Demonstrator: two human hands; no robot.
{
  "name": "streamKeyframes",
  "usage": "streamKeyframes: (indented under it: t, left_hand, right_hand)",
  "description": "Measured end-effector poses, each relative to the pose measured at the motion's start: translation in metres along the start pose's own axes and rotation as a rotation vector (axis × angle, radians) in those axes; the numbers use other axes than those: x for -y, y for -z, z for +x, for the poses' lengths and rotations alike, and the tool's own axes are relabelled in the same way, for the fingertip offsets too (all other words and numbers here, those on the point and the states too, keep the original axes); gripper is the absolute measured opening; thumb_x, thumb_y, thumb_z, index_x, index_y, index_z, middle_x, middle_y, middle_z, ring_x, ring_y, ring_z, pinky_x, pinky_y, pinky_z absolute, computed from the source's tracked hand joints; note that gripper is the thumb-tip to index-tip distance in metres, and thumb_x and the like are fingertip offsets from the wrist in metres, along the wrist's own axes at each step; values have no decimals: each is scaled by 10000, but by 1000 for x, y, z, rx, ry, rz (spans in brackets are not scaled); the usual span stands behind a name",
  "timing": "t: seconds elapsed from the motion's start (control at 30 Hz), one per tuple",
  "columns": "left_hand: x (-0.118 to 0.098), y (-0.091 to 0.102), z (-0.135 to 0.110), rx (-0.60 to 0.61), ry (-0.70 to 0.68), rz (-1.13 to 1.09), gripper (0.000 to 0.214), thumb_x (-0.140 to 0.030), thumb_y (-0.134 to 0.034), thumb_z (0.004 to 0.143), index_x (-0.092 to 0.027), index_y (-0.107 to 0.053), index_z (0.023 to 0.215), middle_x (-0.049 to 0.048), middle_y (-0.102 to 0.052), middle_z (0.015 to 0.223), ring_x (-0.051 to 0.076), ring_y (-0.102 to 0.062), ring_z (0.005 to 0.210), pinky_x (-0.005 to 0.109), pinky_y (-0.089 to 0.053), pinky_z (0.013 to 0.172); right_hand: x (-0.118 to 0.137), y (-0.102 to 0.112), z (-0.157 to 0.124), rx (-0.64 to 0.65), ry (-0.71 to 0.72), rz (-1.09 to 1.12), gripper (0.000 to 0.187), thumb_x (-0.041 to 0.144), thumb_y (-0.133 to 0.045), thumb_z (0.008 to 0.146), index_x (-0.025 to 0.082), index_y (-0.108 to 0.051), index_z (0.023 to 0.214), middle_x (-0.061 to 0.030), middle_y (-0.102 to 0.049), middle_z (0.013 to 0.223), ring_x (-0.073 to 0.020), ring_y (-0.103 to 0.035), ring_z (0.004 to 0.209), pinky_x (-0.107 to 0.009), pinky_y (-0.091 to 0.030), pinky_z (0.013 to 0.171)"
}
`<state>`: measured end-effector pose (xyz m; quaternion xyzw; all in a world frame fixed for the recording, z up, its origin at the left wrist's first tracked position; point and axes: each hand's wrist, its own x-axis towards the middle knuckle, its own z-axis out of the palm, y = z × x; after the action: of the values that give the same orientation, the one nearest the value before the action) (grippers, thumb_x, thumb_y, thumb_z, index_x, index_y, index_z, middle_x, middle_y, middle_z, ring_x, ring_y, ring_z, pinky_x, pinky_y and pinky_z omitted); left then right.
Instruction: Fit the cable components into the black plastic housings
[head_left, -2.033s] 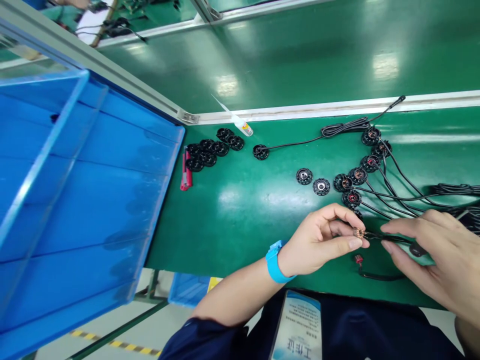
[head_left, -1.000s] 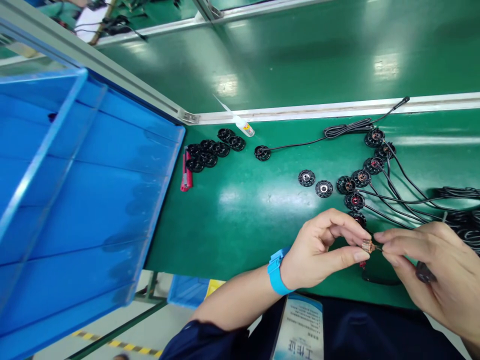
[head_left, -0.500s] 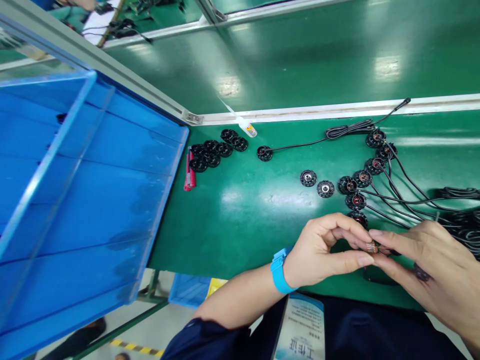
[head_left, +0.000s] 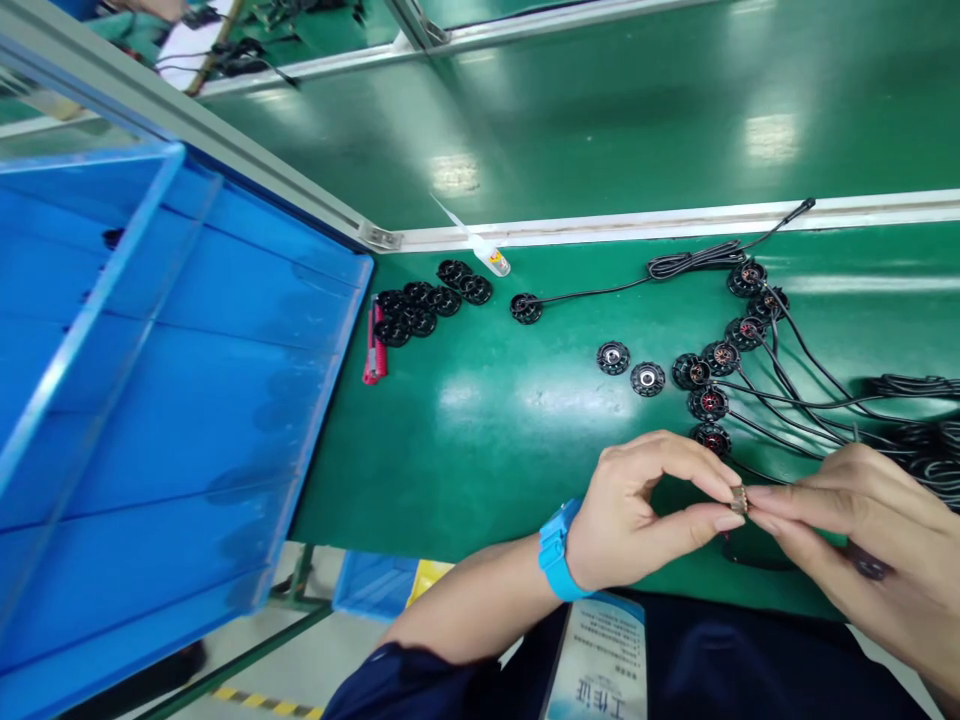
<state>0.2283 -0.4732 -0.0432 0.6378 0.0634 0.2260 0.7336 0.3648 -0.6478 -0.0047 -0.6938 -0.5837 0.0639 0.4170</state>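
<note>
Between the fingertips of both hands is a small brass-coloured ribbed part (head_left: 739, 499). My left hand (head_left: 637, 510), with a blue wristband (head_left: 556, 550), pinches it between thumb and forefinger from the left. From the right, my right hand (head_left: 847, 520) closes its thumb and forefinger on the same part. A dark round piece (head_left: 868, 562) shows under the right palm, partly hidden by the fingers. Just beyond the hands sits a black round housing (head_left: 709, 438) with a red centre and a black cable. Several similar cabled housings (head_left: 721, 357) run up the table from it.
Two black discs with silver centres (head_left: 647, 379) lie mid-table. Farther left are several black rings (head_left: 417, 308), a red utility knife (head_left: 374, 345) and a white glue bottle (head_left: 491, 255). A large blue bin (head_left: 187, 380) stands at left; coiled black cables (head_left: 926, 440) lie at right.
Both hands have shifted slightly, and the brass-coloured part now shows more clearly between the fingertips. The right fingers have drawn back a little, uncovering the nearest housing. The view has moved slightly.
</note>
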Motion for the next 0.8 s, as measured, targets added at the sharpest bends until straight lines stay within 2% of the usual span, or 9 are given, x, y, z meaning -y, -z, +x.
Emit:
streamKeyframes:
  t: [0.17, 0.27, 0.37, 0.47, 0.6, 0.7, 0.8]
  left_hand:
    - [8, -5, -7, -40, -187, 66, 355, -123, -868, 878, -244, -677, 1151, 19, -829, 988, 150, -813, 818, 296, -674, 847]
    - [9, -3, -6, -73, -221, 181, 441, -229, -914, 863, -261, -654, 1218, 19, -809, 989, 165, -802, 852, 294, -660, 829]
    - [5, 5, 0, -157, -246, 285, 515, -334, -943, 834, -262, -647, 1249, 34, -770, 1019, 184, -766, 911, 301, -637, 812]
    - [-1, 18, 9, -266, -295, 386, 435, -230, -905, 854, -257, -665, 1216, 37, -721, 1057, 169, -719, 917, 287, -604, 789]
    - [-5, 35, 16, -393, -348, 422, 420, -121, -874, 833, -258, -674, 1176, 39, -659, 1148, 154, -699, 905, 307, -612, 806]
    - [-5, 41, 18, -438, -399, 453, 407, -151, -899, 815, -270, -683, 1138, 41, -651, 1115, 192, -696, 935, 355, -644, 806]
    - [-6, 41, 21, -515, -439, 473, 364, -207, -893, 833, -294, -700, 1129, 47, -644, 1051, 223, -671, 969, 371, -648, 763]
  right_hand:
    - [4, -6, 6, -61, 16, -87, 194, 40, -690, 974, 184, -713, 1102, 20, -686, 755, -102, -567, 622, -276, -477, 639]
    - [0, -7, 0, -75, -3, -64, 192, 58, -693, 971, 201, -715, 1098, 15, -677, 764, -111, -542, 625, -281, -458, 617]
    - [-12, -2, -8, -122, -169, 204, 195, 89, -707, 955, 221, -728, 1097, -17, -685, 840, -149, -586, 714, -309, -450, 618]
    - [-27, 8, -8, -276, -335, 513, 43, 208, -678, 996, 238, -706, 1006, -23, -591, 791, -179, -556, 741, -330, -421, 606]
    - [-42, 20, 4, -356, -363, 556, 207, 402, -576, 1050, 267, -571, 894, 22, -361, 690, -168, -398, 630, -318, -345, 551]
    - [-49, 26, 13, -358, -389, 528, 288, 464, -499, 1054, 277, -444, 843, 44, -204, 674, -172, -298, 577, -316, -277, 512]
    - [-50, 32, 17, -333, -389, 442, 317, 486, -410, 1064, 281, -360, 828, 50, -117, 695, -183, -242, 561, -328, -239, 495]
